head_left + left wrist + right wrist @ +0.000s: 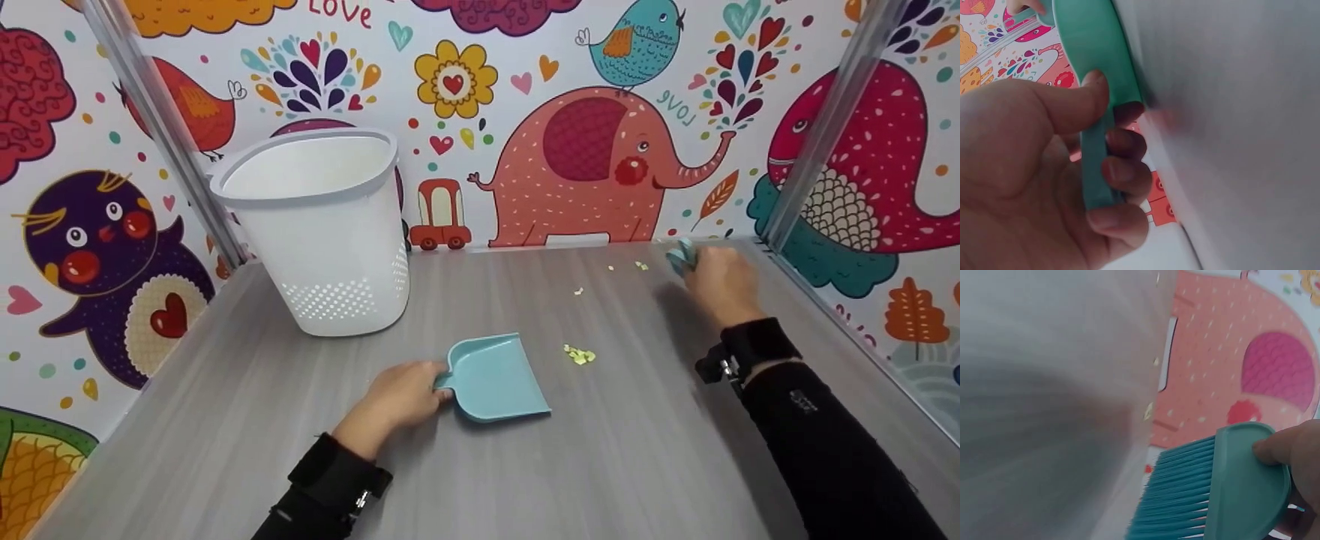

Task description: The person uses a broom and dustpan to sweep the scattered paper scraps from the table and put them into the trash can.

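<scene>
A light-blue dustpan (499, 379) lies near the middle of the table, its wide edge facing right. My left hand (405, 394) grips its handle (1098, 169), thumb on top and fingers curled underneath. Just right of the pan is a small heap of yellow-green scraps (580, 355). At the back right, my right hand (724, 285) holds a small teal brush (1252, 478) by its body, bristles (1179, 495) pointing away from the palm. Whether the bristles touch the table cannot be told. A few loose scraps (641, 265) lie left of the brush.
A tall white bin (337, 262) with a grey rim stands at the back left, its lower wall perforated. Behind the grey wood-grain table (600, 465) rises a wall panel (517, 127) printed with cartoon animals. Metal posts (840, 112) stand at both back corners.
</scene>
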